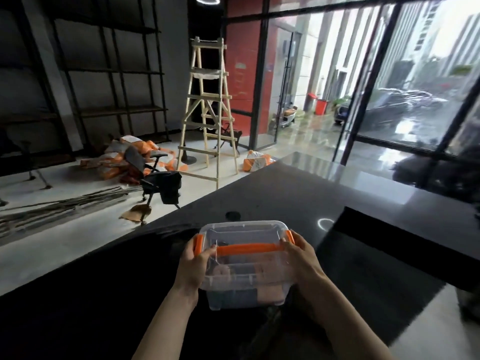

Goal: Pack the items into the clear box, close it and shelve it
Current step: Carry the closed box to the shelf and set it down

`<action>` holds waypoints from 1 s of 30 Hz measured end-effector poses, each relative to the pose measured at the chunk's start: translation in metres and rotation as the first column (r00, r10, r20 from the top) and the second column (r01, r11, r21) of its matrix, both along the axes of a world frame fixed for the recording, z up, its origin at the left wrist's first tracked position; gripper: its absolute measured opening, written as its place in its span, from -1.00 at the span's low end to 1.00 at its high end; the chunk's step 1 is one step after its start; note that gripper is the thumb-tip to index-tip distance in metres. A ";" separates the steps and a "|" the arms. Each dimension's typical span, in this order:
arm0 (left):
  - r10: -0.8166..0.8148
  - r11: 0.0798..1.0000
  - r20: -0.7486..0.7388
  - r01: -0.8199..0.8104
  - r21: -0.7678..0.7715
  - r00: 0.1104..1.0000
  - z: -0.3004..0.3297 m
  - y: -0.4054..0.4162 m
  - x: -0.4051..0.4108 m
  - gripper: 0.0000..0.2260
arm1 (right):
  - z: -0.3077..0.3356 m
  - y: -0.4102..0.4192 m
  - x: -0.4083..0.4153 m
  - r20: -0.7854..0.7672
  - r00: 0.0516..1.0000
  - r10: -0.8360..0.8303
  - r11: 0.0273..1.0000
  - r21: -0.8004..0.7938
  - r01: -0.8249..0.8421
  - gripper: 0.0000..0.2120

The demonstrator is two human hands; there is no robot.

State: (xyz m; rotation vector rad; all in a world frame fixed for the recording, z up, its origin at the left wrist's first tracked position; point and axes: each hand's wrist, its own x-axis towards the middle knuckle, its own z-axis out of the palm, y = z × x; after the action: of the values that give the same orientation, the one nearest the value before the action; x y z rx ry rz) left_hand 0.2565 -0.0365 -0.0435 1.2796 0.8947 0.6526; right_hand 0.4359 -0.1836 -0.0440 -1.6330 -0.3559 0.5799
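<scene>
Over the dark surface, near its front edge, sits the box, lid on, items inside blurry thru the plastic. Both hands clamp the box: left hand on left side by left latch, right hand by right latch; each grip grasping box w/ lid. Can't tell if box is lifted or resting. Judged step: closing/lift-off. Do it well: press both latches down till flush, keep box level, hold low on sides, then carry to shelves, far left of box.
</scene>
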 end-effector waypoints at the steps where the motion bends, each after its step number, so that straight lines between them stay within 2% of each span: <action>1: -0.046 0.999 0.017 0.046 -0.010 0.999 0.001 -0.010 0.011 -0.61 | 0.001 -0.018 0.004 0.012 0.999 -0.047 0.999 0.002 0.047 -0.75; 3: -0.132 0.991 0.050 0.133 -0.031 0.990 0.000 -0.031 0.032 -0.56 | 0.001 -0.056 0.010 0.024 0.992 -0.128 0.992 0.019 0.127 -0.81; 5: -0.228 0.972 0.070 0.231 -0.038 0.971 -0.004 -0.055 0.051 -0.52 | -0.002 -0.094 0.012 0.010 0.981 -0.195 0.980 0.049 0.195 -0.74; 9: -0.400 0.914 0.090 0.404 -0.030 0.912 -0.010 -0.108 0.084 -0.58 | -0.011 -0.171 0.013 0.043 0.929 -0.368 0.930 0.030 0.367 -0.74; 11: -0.479 0.876 0.079 0.481 -0.007 0.874 -0.012 -0.137 0.097 -0.52 | -0.019 -0.210 0.012 0.051 0.898 -0.436 0.900 0.009 0.436 -0.70; 13: -0.545 0.839 0.056 0.544 0.028 0.837 -0.021 -0.164 0.113 -0.37 | -0.027 -0.246 0.011 0.060 0.871 -0.488 0.872 -0.005 0.489 -0.68; 15: -0.600 0.800 0.071 0.599 0.035 0.797 -0.034 -0.193 0.127 -0.37 | -0.039 -0.281 0.011 0.053 0.841 -0.538 0.842 -0.002 0.539 -0.69; 19: -0.682 0.731 0.084 0.680 0.059 0.726 -0.068 -0.250 0.149 -0.38 | -0.072 -0.342 0.017 0.062 0.777 -0.627 0.778 0.002 0.628 -0.51; 22: -0.699 0.715 0.078 0.695 0.075 0.711 -0.107 -0.292 0.164 -0.54 | -0.109 -0.383 0.018 0.043 0.751 -0.659 0.752 0.008 0.659 -0.41; 25: -0.721 0.693 0.054 0.717 0.077 0.691 -0.148 -0.335 0.171 -0.72 | -0.151 -0.422 0.016 0.021 0.738 -0.674 0.739 0.036 0.673 -0.52; 30: -0.720 0.693 0.027 0.717 0.076 0.693 -0.198 -0.394 0.177 -0.59 | -0.190 -0.481 0.009 0.015 0.724 -0.689 0.724 0.060 0.688 -0.59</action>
State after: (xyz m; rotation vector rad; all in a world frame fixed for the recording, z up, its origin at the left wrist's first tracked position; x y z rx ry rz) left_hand 0.4338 -0.4306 -0.2411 1.5214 0.2574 0.0750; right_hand 0.4446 -0.6645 -0.2344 -1.5814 0.2291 -0.0362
